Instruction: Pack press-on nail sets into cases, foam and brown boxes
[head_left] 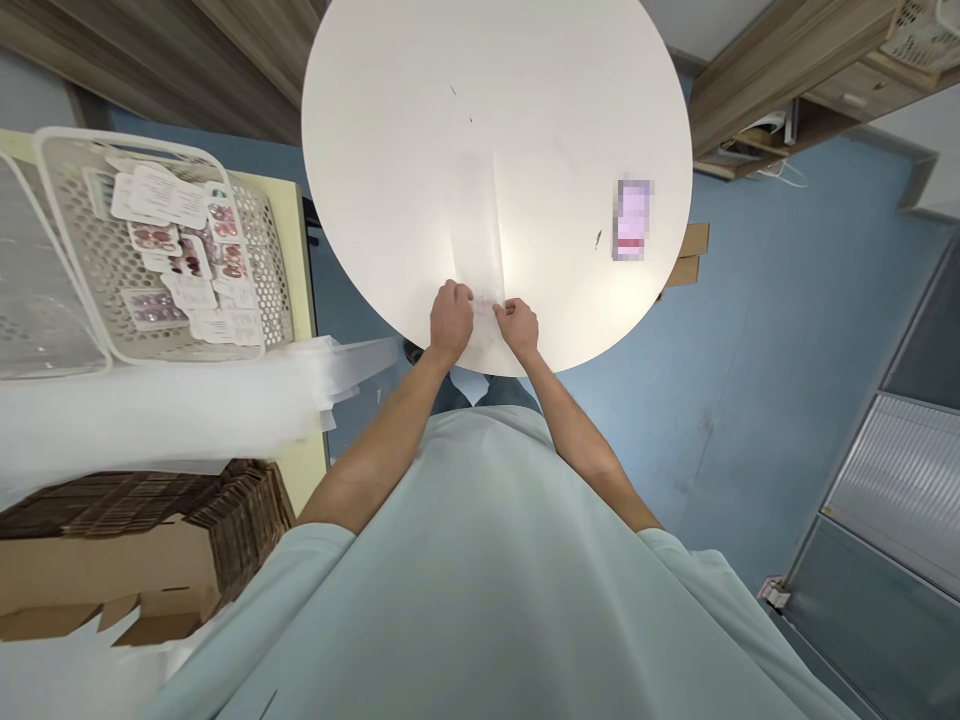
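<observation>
The translucent sheet (476, 225) lies flat on the white round table (390, 120), its near end at your hands, close to the table's rim. Your left hand (451, 312) bends its fingers over the sheet's left side; you cannot tell here whether they grip it. Your right hand (519, 326) has thumb and forefinger pinched on its right edge. Both hands hide part of that near end. At your left, folded brown cardboard (112, 570) is stacked nearest, then a pile of white sheets (165, 410) on the yellow side table (300, 280), then a white basket (274, 250) of carded packs (191, 255). A pixelated purple item (634, 215) lies on the round table, well right of the sheet. Past the right rim sit cardboard boxes (694, 240); farther off stands a wooden cabinet (750, 75).
</observation>
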